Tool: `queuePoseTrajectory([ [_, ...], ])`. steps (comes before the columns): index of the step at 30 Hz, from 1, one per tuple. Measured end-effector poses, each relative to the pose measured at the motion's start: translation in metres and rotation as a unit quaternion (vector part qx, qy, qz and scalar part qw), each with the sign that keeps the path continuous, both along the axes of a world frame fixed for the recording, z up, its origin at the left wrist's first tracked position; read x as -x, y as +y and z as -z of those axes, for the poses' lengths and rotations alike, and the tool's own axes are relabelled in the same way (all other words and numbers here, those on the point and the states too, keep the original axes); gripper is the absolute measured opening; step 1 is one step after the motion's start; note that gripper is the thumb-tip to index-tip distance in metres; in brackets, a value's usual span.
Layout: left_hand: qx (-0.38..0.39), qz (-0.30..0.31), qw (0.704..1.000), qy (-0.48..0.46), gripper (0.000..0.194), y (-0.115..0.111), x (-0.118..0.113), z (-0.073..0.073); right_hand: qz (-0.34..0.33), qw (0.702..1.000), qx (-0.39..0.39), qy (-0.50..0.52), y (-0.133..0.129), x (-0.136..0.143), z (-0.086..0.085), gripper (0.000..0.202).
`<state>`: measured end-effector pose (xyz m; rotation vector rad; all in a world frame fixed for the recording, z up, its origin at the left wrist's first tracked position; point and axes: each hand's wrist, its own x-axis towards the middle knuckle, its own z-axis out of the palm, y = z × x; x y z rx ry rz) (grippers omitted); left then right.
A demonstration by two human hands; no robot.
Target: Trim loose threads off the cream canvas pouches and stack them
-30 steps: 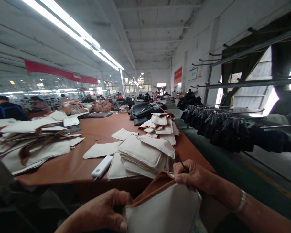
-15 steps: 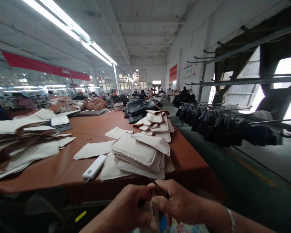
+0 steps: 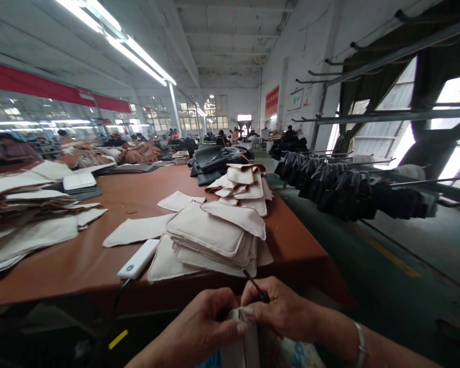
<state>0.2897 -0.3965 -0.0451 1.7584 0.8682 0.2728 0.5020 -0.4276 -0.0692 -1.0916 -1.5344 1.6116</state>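
At the bottom centre, in front of the table edge, my left hand (image 3: 210,324) is closed on a cream fabric piece (image 3: 239,352), thumb lying along its side. My right hand (image 3: 281,309) pinches the top of that same piece between thumb and finger. A thin dark tool with a pointed end (image 3: 255,285) also sticks out of my right hand, tilted up to the left; its exact kind is hard to make out. Just beyond both hands lies a stack of cream sewn fabric pieces (image 3: 209,230). Patterned cloth (image 3: 297,352) shows below my right hand.
The brown-covered table (image 3: 134,199) holds a white power bank (image 3: 138,259) with a cable, a fabric pile (image 3: 42,235) at left, and folded black material (image 3: 210,163) farther back. At right, a rack (image 3: 387,118) stands above hanging dark items (image 3: 329,184). Several people work in the background.
The cream piece has come up into clearer view between my hands. The dark tool now points more upward. My view has shifted slightly to the right and down.
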Motion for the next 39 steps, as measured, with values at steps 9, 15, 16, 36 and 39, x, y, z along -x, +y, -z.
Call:
queuePoseTrajectory([
  [9, 0.129, -0.025, 0.986, -0.101, 0.045, 0.013, -0.010, 0.023, 0.020, 0.999, 0.028, 0.035, 0.013, -0.007, 0.011, 0.018],
  [15, 0.142, -0.071, 0.985, -0.066, 0.044, 0.009, -0.016, 0.017, 0.020, 0.998, 0.060, 0.023, 0.015, -0.010, 0.014, 0.023],
  [16, 0.133, -0.065, 0.987, -0.054, 0.043, 0.008, -0.017, 0.015, 0.019, 0.998, 0.053, 0.011, 0.015, -0.009, 0.014, 0.025],
  [36, 0.053, -0.038, 0.998, -0.004, 0.042, 0.000, -0.017, 0.024, 0.072, 0.986, -0.052, -0.143, 0.005, 0.004, 0.010, 0.004],
  [39, 0.048, -0.035, 0.998, 0.010, 0.033, 0.002, -0.017, 0.023, 0.084, 0.981, -0.076, -0.157, 0.001, 0.006, 0.009, 0.003],
])
